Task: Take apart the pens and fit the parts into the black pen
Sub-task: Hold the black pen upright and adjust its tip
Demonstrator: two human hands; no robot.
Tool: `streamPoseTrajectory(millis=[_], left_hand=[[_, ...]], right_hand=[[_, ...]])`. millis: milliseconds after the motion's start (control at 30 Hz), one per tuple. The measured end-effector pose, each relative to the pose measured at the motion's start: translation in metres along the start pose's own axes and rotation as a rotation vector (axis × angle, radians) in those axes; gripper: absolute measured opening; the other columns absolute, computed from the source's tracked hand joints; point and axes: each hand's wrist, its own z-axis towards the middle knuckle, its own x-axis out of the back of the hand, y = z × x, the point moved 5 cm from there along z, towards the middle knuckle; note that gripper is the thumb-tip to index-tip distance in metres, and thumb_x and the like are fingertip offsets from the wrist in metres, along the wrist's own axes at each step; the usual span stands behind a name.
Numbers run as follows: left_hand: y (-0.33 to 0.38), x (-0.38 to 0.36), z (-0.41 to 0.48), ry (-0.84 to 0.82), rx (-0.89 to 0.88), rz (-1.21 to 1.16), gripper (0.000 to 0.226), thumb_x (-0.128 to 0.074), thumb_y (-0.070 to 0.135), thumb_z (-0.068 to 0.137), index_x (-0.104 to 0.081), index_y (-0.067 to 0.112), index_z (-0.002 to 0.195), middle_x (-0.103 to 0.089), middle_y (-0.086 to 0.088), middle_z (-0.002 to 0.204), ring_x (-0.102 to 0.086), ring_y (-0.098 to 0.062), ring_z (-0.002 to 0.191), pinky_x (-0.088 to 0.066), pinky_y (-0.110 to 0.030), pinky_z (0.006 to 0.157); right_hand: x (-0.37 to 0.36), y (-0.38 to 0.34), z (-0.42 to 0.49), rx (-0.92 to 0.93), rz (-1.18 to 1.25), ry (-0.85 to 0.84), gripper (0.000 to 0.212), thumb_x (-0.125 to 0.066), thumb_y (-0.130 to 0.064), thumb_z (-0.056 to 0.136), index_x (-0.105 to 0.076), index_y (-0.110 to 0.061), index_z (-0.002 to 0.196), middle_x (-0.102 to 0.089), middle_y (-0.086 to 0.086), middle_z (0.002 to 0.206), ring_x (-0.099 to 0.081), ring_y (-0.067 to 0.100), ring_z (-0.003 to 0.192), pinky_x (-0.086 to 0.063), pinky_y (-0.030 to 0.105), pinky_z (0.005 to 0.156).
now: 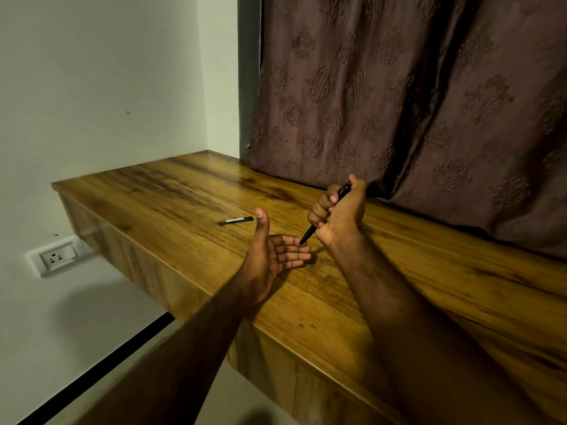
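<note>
Two bare forearms reach in from the lower edge and cross the front edge of the wooden bench (429, 271). The left hand (270, 256) is held low over the bench top and is released. Its palm is turned up and toward the right, its four fingers are straight and lie together, and its thumb stands upright. It holds nothing.

Just beside it, to the right and a little farther back, the right hand (340, 216) is clenched in a fist round the black pen (310, 232). The fingers wrap over the barrel and the thumb is set near the upper end. The pen is tilted. Its upper end sticks out above the fist toward the curtain (399, 87), and its pointed tip sticks out below, slanting down to the left. The tip comes right up to the left hand's fingertips (302, 248), but I cannot tell whether it touches them.

Farther back and to the left, a short dark pen piece (236, 221) lies flat on the bench, apart from both hands. It has a pale strip along its side and its ends point roughly left and right.

Behind the right hand, the brown curtain with its embossed pattern hangs down to the rear edge of the bench. A plain white wall (92, 87) fills the left side and meets the bench at its far corner. Low on that wall, below the left end of the bench, sits a white socket plate (56, 257).
</note>
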Motion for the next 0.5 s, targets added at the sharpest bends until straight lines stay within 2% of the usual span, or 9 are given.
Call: streamPoseTrajectory(millis=[100, 200, 333, 500], left_hand=[[0.000, -0.001, -0.001, -0.001, 0.000, 0.012, 0.108, -0.017, 0.082, 0.066, -0.063, -0.008, 0.103, -0.068, -0.027, 0.103, -0.066, -0.037, 0.100, -0.047, -0.048, 0.099], [0.001, -0.001, -0.002, 0.001, -0.009, 0.019, 0.105, -0.015, 0.081, 0.070, -0.064, -0.007, 0.101, -0.069, -0.026, 0.101, -0.067, -0.036, 0.097, -0.047, -0.047, 0.099], [0.002, -0.001, -0.003, 0.000, -0.004, 0.023, 0.102, -0.008, 0.077, 0.080, -0.064, -0.007, 0.100, -0.068, -0.027, 0.103, -0.068, -0.034, 0.095, -0.047, -0.046, 0.098], [0.002, -0.001, -0.004, 0.002, 0.004, 0.023, 0.101, -0.007, 0.076, 0.082, -0.064, -0.006, 0.100, -0.069, -0.026, 0.102, -0.067, -0.034, 0.096, -0.046, -0.047, 0.100]], right_hand=[[-0.001, 0.000, -0.001, -0.006, -0.041, -0.021, 0.060, -0.035, -0.063, 0.090, -0.030, -0.018, 0.050, -0.019, -0.004, 0.040, -0.012, 0.012, 0.035, -0.012, 0.016, 0.041], [-0.003, 0.000, -0.002, 0.006, -0.065, -0.026, 0.054, -0.036, -0.054, 0.091, -0.030, -0.019, 0.051, -0.018, -0.005, 0.041, -0.011, 0.012, 0.036, -0.013, 0.016, 0.041], [-0.008, -0.001, -0.004, 0.012, -0.081, -0.066, 0.059, -0.035, -0.061, 0.092, -0.030, -0.018, 0.051, -0.020, -0.004, 0.040, -0.012, 0.012, 0.035, -0.012, 0.016, 0.041], [-0.011, -0.002, -0.005, 0.042, -0.098, -0.077, 0.054, -0.034, -0.052, 0.093, -0.029, -0.018, 0.052, -0.019, -0.005, 0.040, -0.011, 0.012, 0.034, -0.012, 0.016, 0.041]])
